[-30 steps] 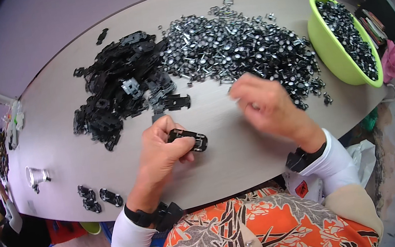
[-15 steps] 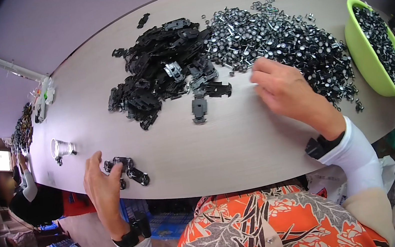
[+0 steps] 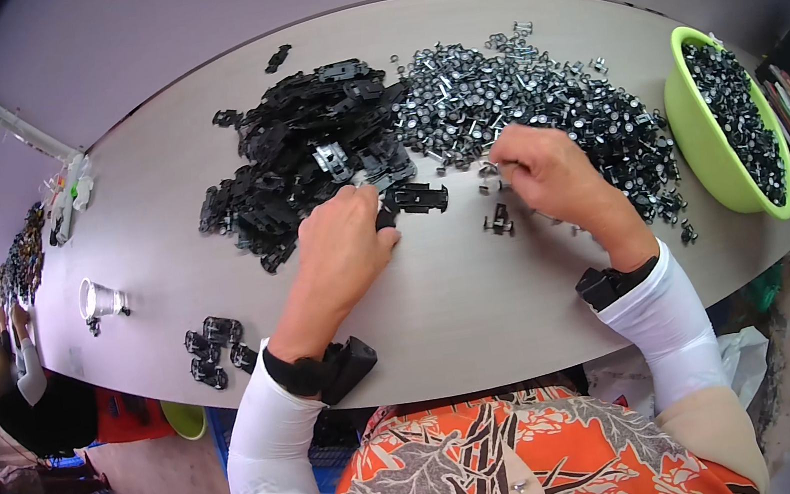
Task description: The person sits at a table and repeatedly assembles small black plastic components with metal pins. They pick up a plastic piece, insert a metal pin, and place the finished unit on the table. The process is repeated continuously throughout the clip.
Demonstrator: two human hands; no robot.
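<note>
My left hand (image 3: pixel 341 255) is closed on a black toy car chassis (image 3: pixel 387 217), mostly hidden by the fingers, at the near edge of the chassis pile (image 3: pixel 309 138). Another flat black chassis (image 3: pixel 422 199) lies just right of the fingertips. My right hand (image 3: pixel 552 174) is curled in a pinch at the near edge of the heap of wheel axles (image 3: pixel 534 86). A small wheel axle (image 3: pixel 488 171) shows at its fingertips. Loose axles with black wheels (image 3: pixel 499 221) lie on the table below that hand.
A lime green tub (image 3: pixel 692 134) full of wheels stands at the right. Several assembled black chassis (image 3: pixel 215 348) lie near the left front edge. A clear cup (image 3: pixel 101 298) sits farther left. Another person (image 3: pixel 21 390) works at the table's far left end.
My left hand has moved right and away from the assembled chassis, taking hold of the loose one. My right hand's fingers have curled into a pinch. Loose axles now lie below it.
</note>
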